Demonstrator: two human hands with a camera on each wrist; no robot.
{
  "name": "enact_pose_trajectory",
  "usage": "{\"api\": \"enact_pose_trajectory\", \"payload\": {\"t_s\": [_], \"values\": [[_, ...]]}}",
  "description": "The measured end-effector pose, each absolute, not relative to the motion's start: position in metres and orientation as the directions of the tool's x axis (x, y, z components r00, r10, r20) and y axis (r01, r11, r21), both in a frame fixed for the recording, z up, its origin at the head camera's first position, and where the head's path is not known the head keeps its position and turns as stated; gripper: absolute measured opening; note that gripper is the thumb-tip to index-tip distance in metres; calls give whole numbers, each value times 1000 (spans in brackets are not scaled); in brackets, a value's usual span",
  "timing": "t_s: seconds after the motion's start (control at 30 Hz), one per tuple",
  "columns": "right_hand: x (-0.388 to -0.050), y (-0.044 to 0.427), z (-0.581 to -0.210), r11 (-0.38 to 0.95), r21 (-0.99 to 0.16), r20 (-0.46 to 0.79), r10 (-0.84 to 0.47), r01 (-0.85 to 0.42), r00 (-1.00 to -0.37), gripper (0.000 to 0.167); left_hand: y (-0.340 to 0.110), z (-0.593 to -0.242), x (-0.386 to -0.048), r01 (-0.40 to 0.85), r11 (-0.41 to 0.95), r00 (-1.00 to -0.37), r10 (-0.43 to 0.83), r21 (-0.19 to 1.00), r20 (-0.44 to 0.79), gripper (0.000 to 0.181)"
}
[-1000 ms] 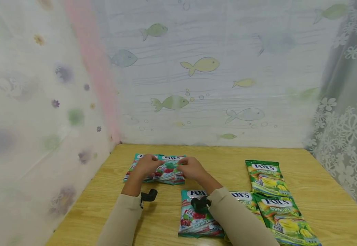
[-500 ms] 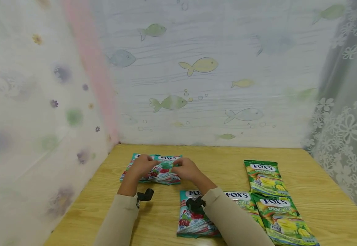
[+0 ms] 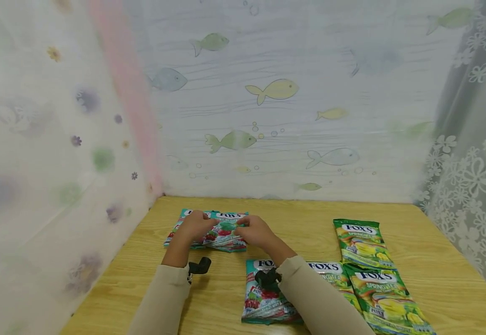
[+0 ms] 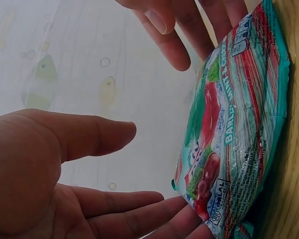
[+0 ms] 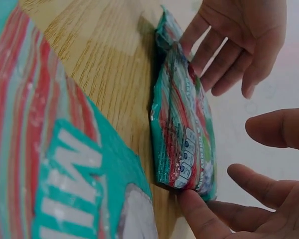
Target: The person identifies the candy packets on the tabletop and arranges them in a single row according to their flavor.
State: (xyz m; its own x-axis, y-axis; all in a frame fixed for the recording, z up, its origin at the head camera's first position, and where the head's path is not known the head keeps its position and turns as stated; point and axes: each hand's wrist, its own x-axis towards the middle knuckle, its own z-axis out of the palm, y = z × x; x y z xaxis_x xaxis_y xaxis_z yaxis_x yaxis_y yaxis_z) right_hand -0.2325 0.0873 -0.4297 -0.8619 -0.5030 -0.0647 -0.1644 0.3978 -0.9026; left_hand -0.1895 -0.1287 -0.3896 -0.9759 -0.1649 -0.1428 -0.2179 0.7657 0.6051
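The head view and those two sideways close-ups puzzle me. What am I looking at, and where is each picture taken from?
No robot here: just a person's bare left hand and right hand. The wide picture comes from a camera on the head, looking forward and down. The close-ups come from a left wrist camera and a right wrist camera, hence their tilted look. Both hands touch the edges of a teal bag on the wooden table without closing round it, so nothing is gripped. Two more teal bags lie there, plus three green-and-yellow bags, one partly hidden by the right sleeve.
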Motion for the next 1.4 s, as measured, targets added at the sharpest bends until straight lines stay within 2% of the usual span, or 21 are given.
{"api": "enact_pose_trajectory", "payload": {"t_s": [0.3,0.6,0.97,1.17,1.4], "values": [[-229,93,-426,408,-896,-54,-492,-175,-869,48,-127,-388,-190,-214,763,-977,-153,610,-151,50],[-224,108,-423,415,-882,-20,-503,-221,-864,53,-115,-383,-187,-159,793,-987,-126,588,-98,75],[-213,134,-419,445,-853,0,-522,-272,-853,57,-78,-383,-184,-105,817,-994,-74,568,-78,74],[-202,152,-416,448,-836,38,-527,-316,-849,52,-63,-387,-179,-78,839,-996,-46,538,-73,69],[-190,181,-415,470,-811,44,-543,-347,-839,51,-45,-396,-169,4,841,-996,50,541,-70,65]]}}
